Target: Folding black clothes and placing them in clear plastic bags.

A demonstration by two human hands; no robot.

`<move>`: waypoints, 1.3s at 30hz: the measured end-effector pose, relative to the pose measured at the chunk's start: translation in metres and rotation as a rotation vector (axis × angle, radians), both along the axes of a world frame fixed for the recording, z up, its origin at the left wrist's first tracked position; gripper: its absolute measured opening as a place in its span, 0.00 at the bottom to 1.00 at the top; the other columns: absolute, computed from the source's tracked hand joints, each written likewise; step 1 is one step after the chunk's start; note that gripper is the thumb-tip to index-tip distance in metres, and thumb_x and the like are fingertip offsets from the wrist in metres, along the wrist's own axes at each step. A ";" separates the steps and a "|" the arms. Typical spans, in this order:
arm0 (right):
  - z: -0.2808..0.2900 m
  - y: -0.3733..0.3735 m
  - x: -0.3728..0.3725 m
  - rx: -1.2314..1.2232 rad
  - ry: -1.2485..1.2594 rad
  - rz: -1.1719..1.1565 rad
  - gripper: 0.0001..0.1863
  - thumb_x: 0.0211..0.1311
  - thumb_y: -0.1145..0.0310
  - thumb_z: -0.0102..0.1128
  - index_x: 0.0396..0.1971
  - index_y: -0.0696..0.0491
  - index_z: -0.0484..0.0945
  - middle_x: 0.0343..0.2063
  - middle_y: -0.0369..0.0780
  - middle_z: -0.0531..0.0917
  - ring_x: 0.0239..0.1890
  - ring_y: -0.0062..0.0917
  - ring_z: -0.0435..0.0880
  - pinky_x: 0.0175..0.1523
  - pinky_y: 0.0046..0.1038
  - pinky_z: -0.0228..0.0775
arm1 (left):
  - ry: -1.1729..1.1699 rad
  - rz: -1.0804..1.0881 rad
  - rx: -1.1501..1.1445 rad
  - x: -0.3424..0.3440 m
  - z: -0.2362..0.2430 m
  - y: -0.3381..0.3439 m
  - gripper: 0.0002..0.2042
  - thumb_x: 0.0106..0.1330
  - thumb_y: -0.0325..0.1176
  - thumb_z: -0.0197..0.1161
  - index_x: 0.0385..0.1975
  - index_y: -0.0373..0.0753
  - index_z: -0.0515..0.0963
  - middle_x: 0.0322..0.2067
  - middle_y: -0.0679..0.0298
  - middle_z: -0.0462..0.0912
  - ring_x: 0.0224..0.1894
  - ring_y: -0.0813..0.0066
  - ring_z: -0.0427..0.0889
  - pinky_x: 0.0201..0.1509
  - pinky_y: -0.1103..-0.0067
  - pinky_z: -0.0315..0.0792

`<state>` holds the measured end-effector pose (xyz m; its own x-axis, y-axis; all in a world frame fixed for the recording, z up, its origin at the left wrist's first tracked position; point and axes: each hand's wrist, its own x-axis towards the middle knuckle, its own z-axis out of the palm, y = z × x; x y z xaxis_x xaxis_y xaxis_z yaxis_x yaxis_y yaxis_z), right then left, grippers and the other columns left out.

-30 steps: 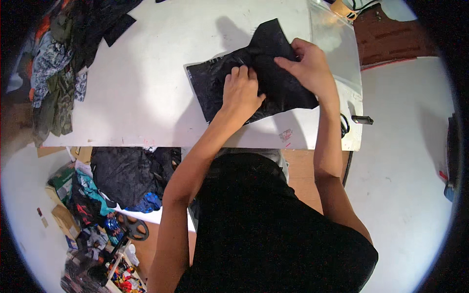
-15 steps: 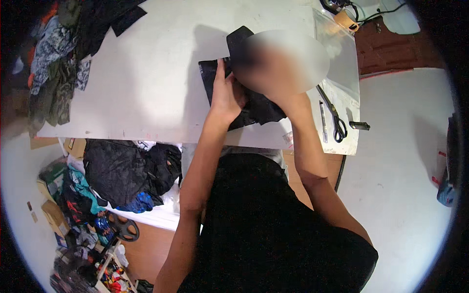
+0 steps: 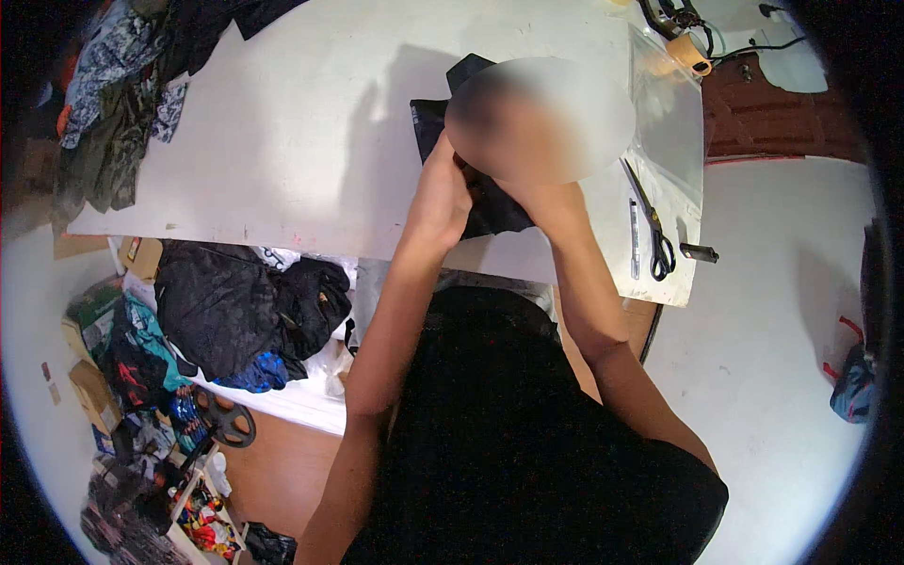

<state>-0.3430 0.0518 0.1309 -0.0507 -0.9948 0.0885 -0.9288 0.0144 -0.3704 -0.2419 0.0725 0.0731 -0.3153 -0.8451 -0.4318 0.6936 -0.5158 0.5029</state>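
A folded piece of black cloth (image 3: 495,211) is between my two hands, over the near part of the white table (image 3: 282,151). My left hand (image 3: 441,196) is closed on its left side, with a flap of the cloth rising beyond the fingers. On the other side, my right hand (image 3: 557,200) reaches in to the cloth. A blurred oval hides its fingers, so their grip does not show. Another black corner sticks up past the oval's upper left edge.
Black-handled scissors (image 3: 653,226) and a slim clear pen (image 3: 634,241) lie right of my right arm. Clear plastic sheeting (image 3: 667,118) covers the table's right side. Patterned garments (image 3: 113,141) hang over the far left. Dark clothes (image 3: 221,297) are heaped below the table edge.
My left hand has come closer to my right, and its fingers, stretched up along the cloth before, are now more curled. Less of the cloth shows at the near side. The view has shifted slightly.
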 end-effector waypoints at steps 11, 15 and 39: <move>-0.034 -0.025 -0.063 -0.262 -0.441 0.270 0.14 0.55 0.63 0.72 0.38 0.55 0.84 0.37 0.42 0.86 0.42 0.30 0.85 0.50 0.30 0.74 | -0.094 0.019 -0.099 0.009 -0.037 0.001 0.25 0.63 0.31 0.66 0.59 0.32 0.66 0.48 0.56 0.78 0.48 0.67 0.81 0.52 0.73 0.78; -0.064 -0.082 -0.076 -0.072 -0.520 0.377 0.17 0.57 0.58 0.71 0.39 0.56 0.84 0.50 0.40 0.83 0.53 0.29 0.80 0.60 0.30 0.67 | -0.171 0.032 -0.100 0.007 -0.041 0.005 0.28 0.62 0.29 0.65 0.61 0.32 0.64 0.51 0.53 0.77 0.49 0.61 0.81 0.51 0.70 0.79; -0.108 -0.144 -0.033 0.437 -0.439 0.758 0.20 0.55 0.52 0.70 0.34 0.55 0.88 0.29 0.40 0.87 0.33 0.27 0.83 0.43 0.28 0.73 | -0.894 0.029 -0.303 0.034 -0.017 0.091 0.39 0.60 0.21 0.69 0.70 0.39 0.55 0.55 0.47 0.73 0.49 0.63 0.81 0.48 0.74 0.79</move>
<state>-0.3756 -0.0921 0.0230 0.6749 -0.7182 -0.1695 -0.5291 -0.3109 -0.7895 -0.2078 0.1633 0.0557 0.0493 -0.9633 -0.2640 -0.0042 -0.2645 0.9644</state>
